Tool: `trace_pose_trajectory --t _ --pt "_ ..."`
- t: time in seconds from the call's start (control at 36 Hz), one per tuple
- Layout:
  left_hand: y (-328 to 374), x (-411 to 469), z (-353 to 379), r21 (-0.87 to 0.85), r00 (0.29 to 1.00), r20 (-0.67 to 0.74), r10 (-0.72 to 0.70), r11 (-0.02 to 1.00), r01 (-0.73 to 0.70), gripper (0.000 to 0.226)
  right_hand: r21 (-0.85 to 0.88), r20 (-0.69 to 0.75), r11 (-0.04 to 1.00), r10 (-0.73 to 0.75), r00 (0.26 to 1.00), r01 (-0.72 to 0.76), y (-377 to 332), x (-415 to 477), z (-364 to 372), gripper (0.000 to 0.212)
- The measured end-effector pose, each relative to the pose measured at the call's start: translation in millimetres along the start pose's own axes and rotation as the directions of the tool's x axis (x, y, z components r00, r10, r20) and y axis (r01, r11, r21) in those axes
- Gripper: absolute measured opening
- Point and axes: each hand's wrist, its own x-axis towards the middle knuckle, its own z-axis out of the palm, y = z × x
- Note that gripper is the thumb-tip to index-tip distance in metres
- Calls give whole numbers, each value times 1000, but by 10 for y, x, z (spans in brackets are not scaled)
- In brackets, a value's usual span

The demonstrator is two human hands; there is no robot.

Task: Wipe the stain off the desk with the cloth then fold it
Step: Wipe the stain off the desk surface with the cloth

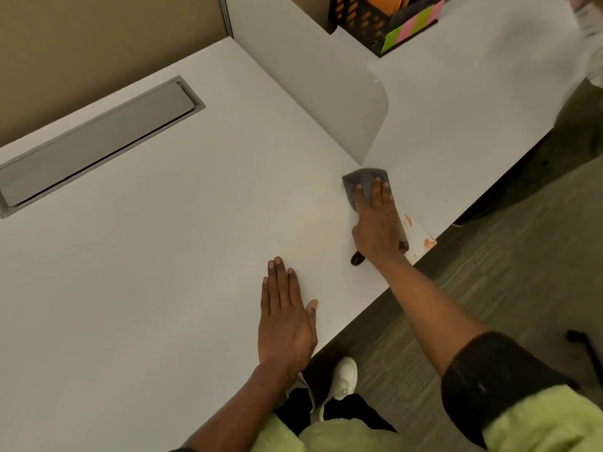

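A grey cloth [363, 181] lies on the white desk [163, 256] near its right front corner. My right hand [378, 223] presses flat on the cloth, fingers spread over it, and hides most of it. Orange stain marks [427, 242] sit at the desk's edge just right of that hand, with a smaller smear [408, 220] beside it. My left hand [285, 318] rests flat on the bare desk near the front edge, fingers together, holding nothing.
A white divider panel [326, 93] stands upright behind the cloth. A grey cable flap [94, 141] is set into the desk at the left. A black basket with coloured paper [385, 24] stands on the neighbouring desk. Carpet floor [505, 272] lies to the right.
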Motion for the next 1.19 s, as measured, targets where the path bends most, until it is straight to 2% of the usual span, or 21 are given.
trace_pose_trajectory --t 0.14,0.25,0.39,0.53,0.67,0.81,0.89,1.0,1.08,1.19 --pt "-6 12 10 8 1000 -10 -3 1000 3 74 -20 -2 1000 -12 1000 12 -34 -32 -14 78" --pt "-15 16 31 21 1000 -28 -4 1000 5 76 -14 -5 1000 -15 1000 15 -95 -726 102 87" --pt "-2 21 13 16 999 -27 -19 1000 19 77 -18 72 999 -46 996 48 -12 -1339 172 91" --pt "23 12 -37 2 997 45 -60 998 60 77 -57 4 998 -11 1000 12 151 -541 -12 76" --pt "54 29 -207 -23 978 195 -76 996 82 75 -38 48 999 -1 999 3 238 207 -207 69" --pt "248 92 -358 -48 960 230 -158 984 174 76 -45 31 995 -88 996 89 284 -145 -165 72" --pt "397 131 -354 -100 945 224 -238 959 265 87 -1 34 990 -143 989 144 361 -754 -80 77" --pt "620 116 -227 -125 938 215 -272 945 302 106 60 76 979 -201 977 197 540 -1314 -46 83" --pt "680 71 -136 -107 938 217 -269 949 297 114 67 76 979 -196 978 191 595 -1172 -71 80" --pt "606 38 -85 -101 946 227 -229 961 257 119 64 53 985 -161 985 158 557 -548 -133 73"
